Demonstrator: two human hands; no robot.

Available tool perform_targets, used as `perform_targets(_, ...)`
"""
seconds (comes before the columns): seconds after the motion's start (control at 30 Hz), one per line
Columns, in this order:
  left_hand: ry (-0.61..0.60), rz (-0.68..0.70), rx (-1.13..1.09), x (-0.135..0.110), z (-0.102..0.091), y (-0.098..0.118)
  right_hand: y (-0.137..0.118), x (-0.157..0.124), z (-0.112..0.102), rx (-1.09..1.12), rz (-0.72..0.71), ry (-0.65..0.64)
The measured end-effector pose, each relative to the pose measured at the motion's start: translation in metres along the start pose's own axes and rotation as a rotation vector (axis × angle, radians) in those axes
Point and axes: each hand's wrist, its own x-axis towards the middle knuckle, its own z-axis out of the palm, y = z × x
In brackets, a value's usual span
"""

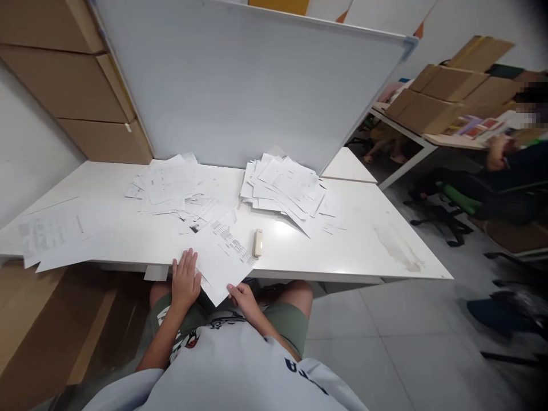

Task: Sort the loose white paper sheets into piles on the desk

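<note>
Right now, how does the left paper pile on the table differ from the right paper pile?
The left paper pile is flatter and looser; the right paper pile is thicker and more stacked. The left paper pile spreads wider, while the right paper pile sits in a more compact fan. Both are printed white sheets on the white table.

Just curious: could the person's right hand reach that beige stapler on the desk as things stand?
Probably yes. The right hand holds the edge of the printed sheet, and the stapler lies close by on the white desk, just past the sheet's corner. Nothing stands between them.
</note>
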Motion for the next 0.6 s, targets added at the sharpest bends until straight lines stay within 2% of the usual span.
perform_targets(0.17,0.121,-0.045,-0.028,0.010,0.006,0.004,-0.008,0.012,-0.002,-0.030,-0.126,0.055)
perform_targets(0.27,0.168,-0.078,-0.025,0.014,0.008,0.005,-0.014,0.020,0.001,-0.167,-0.229,0.061)
perform_targets(0.33,0.194,-0.120,-0.064,0.020,0.006,0.004,-0.024,0.023,0.004,-0.312,-0.353,0.070)
perform_targets(0.43,0.244,-0.199,-0.155,0.040,-0.009,-0.006,-0.048,0.026,0.008,-0.551,-0.599,0.093)
perform_targets(0.5,0.263,-0.220,-0.252,0.062,-0.022,-0.017,-0.067,0.030,0.009,-0.637,-0.708,0.107)
perform_targets(0.6,0.299,-0.129,-0.467,0.097,-0.038,-0.034,-0.086,0.039,0.009,-0.548,-0.789,0.124)
